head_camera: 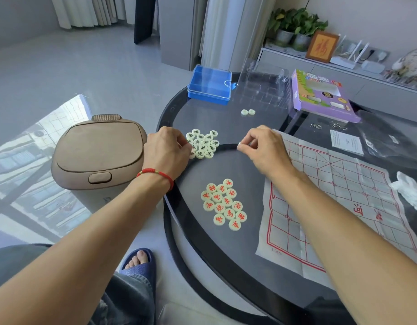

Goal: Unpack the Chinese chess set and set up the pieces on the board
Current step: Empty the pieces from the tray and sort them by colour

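Note:
On the glass table (226, 266) lie two clusters of cream round chess pieces: several with black characters (204, 144) further off, several with red characters (224, 204) nearer me. My left hand (166, 151) rests at the left edge of the black cluster, its curled fingertips on a piece there. My right hand (264, 146) hovers right of that cluster and pinches a small pale piece between thumb and forefinger. The creased paper board (332, 200) with red grid lines lies flat on the right. Two more pieces (248, 112) sit face down near the back.
A blue plastic case (210, 85), a clear plastic tray (264, 85) and the purple box (320, 95) stand at the back of the table. A leaflet (347, 141), a plastic bag (390, 139) and a crumpled tissue (409, 191) lie right. A brown bin (97, 156) stands left of the table.

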Tool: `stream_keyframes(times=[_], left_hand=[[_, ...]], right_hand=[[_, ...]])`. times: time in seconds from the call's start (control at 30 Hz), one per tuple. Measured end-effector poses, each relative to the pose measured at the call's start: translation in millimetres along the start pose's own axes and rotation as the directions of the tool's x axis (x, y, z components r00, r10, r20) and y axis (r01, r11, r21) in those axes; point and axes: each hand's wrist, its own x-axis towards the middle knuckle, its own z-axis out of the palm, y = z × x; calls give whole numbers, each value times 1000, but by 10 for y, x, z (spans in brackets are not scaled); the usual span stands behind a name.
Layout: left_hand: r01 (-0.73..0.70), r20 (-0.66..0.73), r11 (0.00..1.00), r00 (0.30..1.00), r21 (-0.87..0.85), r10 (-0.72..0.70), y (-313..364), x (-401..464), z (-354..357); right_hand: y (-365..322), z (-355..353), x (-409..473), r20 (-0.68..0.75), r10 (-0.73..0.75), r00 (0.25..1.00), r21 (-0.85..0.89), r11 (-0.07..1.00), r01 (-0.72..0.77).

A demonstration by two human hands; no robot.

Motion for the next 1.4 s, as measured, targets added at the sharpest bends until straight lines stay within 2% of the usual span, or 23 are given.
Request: stream_keyframes(times=[0.13, 0.3, 0.4, 0.5, 0.6, 0.67, 0.73, 0.77, 0.93, 1.0, 1.23, 1.4], left_hand=[[-75, -4, 997, 997, -13, 75, 118, -203, -104], [-155, 118, 985, 980, -69, 163, 228, -486, -124], [-116, 192, 976, 970, -183, 151, 242, -492, -92], [-14, 290, 945, 950, -327, 114, 245, -469, -77], [-24, 263, 966, 960, -259, 94, 211, -413, -85], [-80, 186, 990, 977, -114, 100, 160, -352, -125], [-137, 142, 990, 981, 26, 132, 92, -307, -152], [-159, 149, 985, 978, 72, 147, 56, -293, -151], [-149, 145, 986, 980, 79, 136, -37, -261, -111], [-116, 110, 992, 988, 53, 109, -66, -220, -94], [-73, 55, 996, 996, 42, 71, -130, -80, 24], [-68, 24, 996, 997, 55, 67, -136, -47, 57]], right_hand=[[-188, -60, -241, 60, -66, 996, 19, 998, 65], [-390, -145, -451, 116, 69, 991, 355, 929, -106], [-544, -238, -550, 192, 10, 981, 485, 868, -104], [-636, -288, -594, 262, -51, 964, 549, 829, -105], [-602, -260, -558, 258, -42, 965, 446, 891, -80], [-510, -199, -470, 166, 7, 986, 221, 974, -44], [-409, -127, -352, 106, 73, 992, -7, 997, -73], [-354, -82, -283, 100, 110, 989, -64, 993, -104], [-256, 80, 76, 76, 291, 954, -88, 955, -284], [-264, 120, 242, 76, 331, 941, -173, 933, -314], [-236, 177, 695, 160, 361, 919, -404, 873, -273], [-215, 137, 609, 172, 332, 928, -359, 898, -255]])
